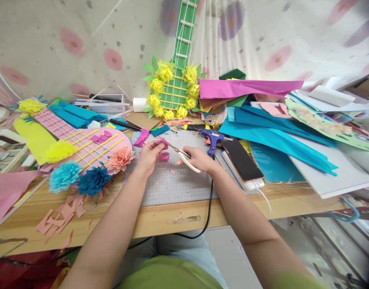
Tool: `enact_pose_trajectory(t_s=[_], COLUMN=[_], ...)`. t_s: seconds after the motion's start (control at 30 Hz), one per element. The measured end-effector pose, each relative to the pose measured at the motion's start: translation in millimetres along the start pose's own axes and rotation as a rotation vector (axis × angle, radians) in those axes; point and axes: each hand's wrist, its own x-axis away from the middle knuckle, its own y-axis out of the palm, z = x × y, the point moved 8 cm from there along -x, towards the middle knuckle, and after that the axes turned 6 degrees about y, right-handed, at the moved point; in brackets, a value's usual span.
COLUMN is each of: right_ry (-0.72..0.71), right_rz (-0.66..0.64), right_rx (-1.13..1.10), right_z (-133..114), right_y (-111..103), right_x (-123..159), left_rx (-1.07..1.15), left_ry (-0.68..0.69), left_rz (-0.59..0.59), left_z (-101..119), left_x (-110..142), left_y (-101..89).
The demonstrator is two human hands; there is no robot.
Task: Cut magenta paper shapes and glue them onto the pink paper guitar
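Head view: at the centre of the frame, the left hand (151, 154) pinches magenta paper (165, 141) between thumb and fingertips, a small, bright scrap right by the scissor tips, while a curled piece (164, 157) of the same colour shows just below, held or lying on the mat (172, 184), I cannot tell which. The right hand (198, 157) is wrapped around the white handles of the scissors (182, 155), whose slim metal blades point up and left, their gap too small to make out.
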Motion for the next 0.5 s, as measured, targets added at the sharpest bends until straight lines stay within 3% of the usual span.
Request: enact_pose_trajectory(t_s=[0.5], right_ry=[-0.036], right_rz=[-0.132], right_rx=[-0.030], right_z=[13], right_y=[0], right_x=[-2], left_rx=[-0.115], left_ry=[-0.091], left_rz=[-0.092], left_z=[-1], left_x=[2], left_y=[0.2])
